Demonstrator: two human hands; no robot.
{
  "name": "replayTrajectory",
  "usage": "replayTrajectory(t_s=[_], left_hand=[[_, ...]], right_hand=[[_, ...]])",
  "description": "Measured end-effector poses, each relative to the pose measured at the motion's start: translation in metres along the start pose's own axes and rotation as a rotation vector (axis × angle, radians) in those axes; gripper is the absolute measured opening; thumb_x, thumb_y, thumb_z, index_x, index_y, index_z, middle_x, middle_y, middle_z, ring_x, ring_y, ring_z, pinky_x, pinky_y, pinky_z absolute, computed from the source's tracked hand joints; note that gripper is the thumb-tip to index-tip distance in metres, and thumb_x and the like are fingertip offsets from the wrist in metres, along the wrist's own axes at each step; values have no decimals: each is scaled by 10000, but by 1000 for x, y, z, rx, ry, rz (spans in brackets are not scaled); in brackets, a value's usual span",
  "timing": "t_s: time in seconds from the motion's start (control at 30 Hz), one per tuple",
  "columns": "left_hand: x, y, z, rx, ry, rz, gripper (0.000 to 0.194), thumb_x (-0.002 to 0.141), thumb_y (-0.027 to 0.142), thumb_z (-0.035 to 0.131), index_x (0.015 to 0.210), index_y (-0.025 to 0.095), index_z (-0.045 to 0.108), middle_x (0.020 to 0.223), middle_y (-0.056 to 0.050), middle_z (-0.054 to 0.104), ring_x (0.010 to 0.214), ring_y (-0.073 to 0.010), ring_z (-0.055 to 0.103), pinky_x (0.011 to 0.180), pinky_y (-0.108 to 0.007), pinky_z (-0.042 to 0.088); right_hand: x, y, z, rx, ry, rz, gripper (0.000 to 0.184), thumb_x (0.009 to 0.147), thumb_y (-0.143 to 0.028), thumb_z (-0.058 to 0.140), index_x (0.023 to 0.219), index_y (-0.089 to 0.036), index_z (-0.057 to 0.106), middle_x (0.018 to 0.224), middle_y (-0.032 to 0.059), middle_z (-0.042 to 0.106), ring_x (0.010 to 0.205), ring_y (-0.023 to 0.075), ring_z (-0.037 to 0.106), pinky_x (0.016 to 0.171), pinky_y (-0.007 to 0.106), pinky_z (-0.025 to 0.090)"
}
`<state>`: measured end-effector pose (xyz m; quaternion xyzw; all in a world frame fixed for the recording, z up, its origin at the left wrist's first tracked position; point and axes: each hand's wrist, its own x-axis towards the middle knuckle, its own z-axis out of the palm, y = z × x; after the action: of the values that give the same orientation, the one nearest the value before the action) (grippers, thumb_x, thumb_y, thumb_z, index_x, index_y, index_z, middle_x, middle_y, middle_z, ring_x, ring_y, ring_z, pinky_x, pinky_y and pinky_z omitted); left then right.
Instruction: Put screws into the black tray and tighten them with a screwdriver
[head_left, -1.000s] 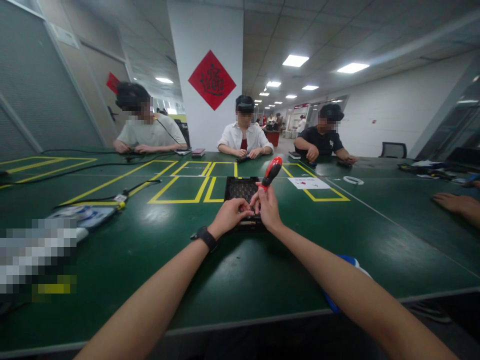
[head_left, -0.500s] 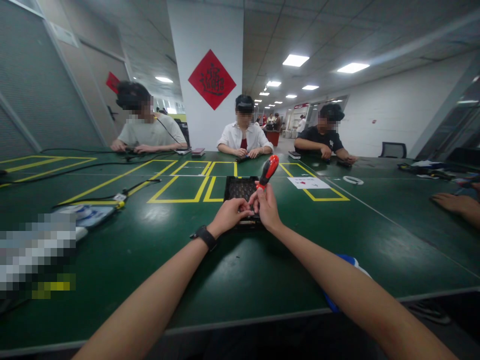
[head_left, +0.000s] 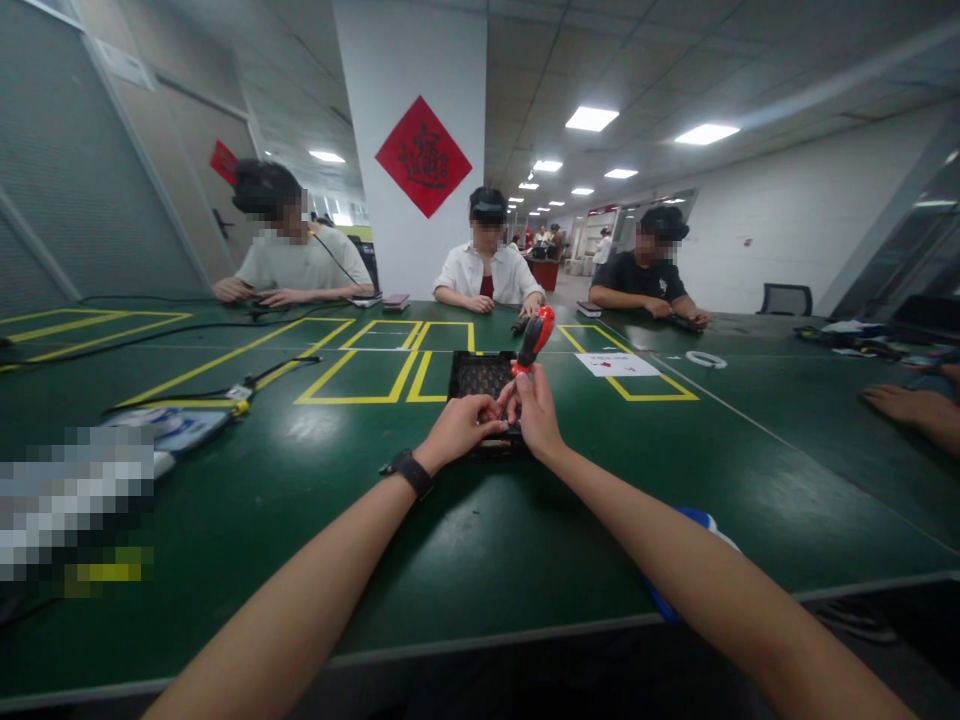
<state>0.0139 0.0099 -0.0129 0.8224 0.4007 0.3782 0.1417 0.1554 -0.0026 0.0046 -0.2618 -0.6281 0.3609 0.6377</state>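
Note:
A black open box (head_left: 466,366) with a row-patterned inside stands on the table in front of me. My right hand (head_left: 538,415) is closed around the lower part of a red-and-black screwdriver (head_left: 535,343), its handle pointing up and tilted to the right. The shaft and tip are hidden behind my fingers. Over the box's near part, my left hand (head_left: 465,430) is pinched, its fingertips almost touching those of my right hand. Whatever lies between the left fingertips is too small to make out.
Yellow tape outlines (head_left: 352,402) mark the green table (head_left: 300,520). A paper sheet (head_left: 616,365) and white ring (head_left: 706,360) lie to the right, a blue-and-white item (head_left: 697,518) under my right forearm. Cables (head_left: 289,368) run at left. Several people sit around the table.
My hands stay almost in place over the box, and the screwdriver handle has shifted very slightly. Across the table, a person's hand has moved a little to the right.

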Motion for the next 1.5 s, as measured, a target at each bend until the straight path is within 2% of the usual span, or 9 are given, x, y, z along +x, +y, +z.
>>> replayTrajectory(t_s=[0.13,0.3,0.4,0.57,0.73,1.1,1.27,1.37,1.5], left_hand=[[0,-2,0,7,8,-17,194,716,347,612,759,160,645,712,-13,639,633,-121,542,622,-224,402],[1,-3,-1,-7,-32,27,166,749,284,582,814,170,684,726,-18,658,651,-121,554,657,-224,399],[1,-3,-1,-10,-18,29,183,754,307,579,830,174,679,754,-17,663,664,-120,558,660,-222,398],[0,2,-3,133,28,1,221,704,392,627,726,176,666,672,-12,644,636,-130,541,647,-236,376],[0,3,-5,197,14,48,156,762,313,581,767,203,691,716,-21,671,694,-145,559,741,-265,363],[1,2,-5,169,18,56,166,812,257,514,848,214,670,789,-18,677,726,-142,570,714,-250,376],[0,0,-4,147,65,23,147,734,307,616,815,192,660,763,-21,665,720,-150,565,690,-251,390],[0,-1,-4,58,14,37,142,746,296,602,810,188,668,764,-20,671,709,-144,578,692,-247,406],[0,0,-4,-77,-46,82,189,800,263,526,902,189,666,838,-27,682,769,-143,598,741,-248,425]], right_hand=[[0,0,0,-9,5,7,319,860,-452,369,1068,-214,410,641,-56,548,365,30,393,371,152,319],[1,1,0,13,-20,21,336,865,-462,343,1069,-206,419,612,-59,540,358,33,381,370,154,314],[1,0,0,5,-6,9,322,867,-455,347,1053,-205,426,605,-60,535,361,33,387,375,155,315],[1,-1,1,-28,41,-6,316,862,-454,363,1045,-204,429,617,-57,544,372,34,391,387,157,321],[3,2,0,-8,52,9,325,867,-450,346,1059,-200,427,633,-46,564,382,43,396,391,165,327],[4,4,-3,52,67,3,281,876,-413,334,1004,-190,450,657,-28,573,433,61,450,463,198,400],[4,3,-3,-8,75,-18,272,880,-408,346,1010,-195,455,637,-37,540,442,61,446,474,198,384],[4,1,-3,-11,58,-1,304,881,-421,332,1053,-198,448,635,-36,534,432,63,429,457,198,369],[6,-1,-5,-19,54,3,331,880,-428,324,1082,-198,448,645,-36,534,428,59,406,442,191,349]])
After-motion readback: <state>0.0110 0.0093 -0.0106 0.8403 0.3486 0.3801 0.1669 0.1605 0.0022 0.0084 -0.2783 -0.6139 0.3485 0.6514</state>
